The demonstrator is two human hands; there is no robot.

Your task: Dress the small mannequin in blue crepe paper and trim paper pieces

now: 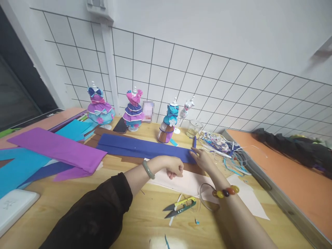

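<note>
A long folded strip of dark blue fabric point(145, 147) lies across the table in front of me. My right hand point(203, 159) rests at its right end, fingers stretched out and touching the cloth. A narrow blue strip point(195, 141) sticks out beyond those fingertips. Nearer to me, my left hand point(175, 167) is closed with curled fingers above a pale pink sheet point(168, 181); what it holds, if anything, is hidden. Thread snips point(180, 207) with yellow and green handles lie below the hands, beside a thin white strip.
Purple fabric point(59, 148) and turquoise fabric point(23, 166) pile up at left, near a white device point(17, 209). Small dressed mannequins point(133, 110) stand along the back. A glass jar point(194, 128) and tangled scraps point(218, 141) sit at right, beside a raised wooden edge point(267, 183).
</note>
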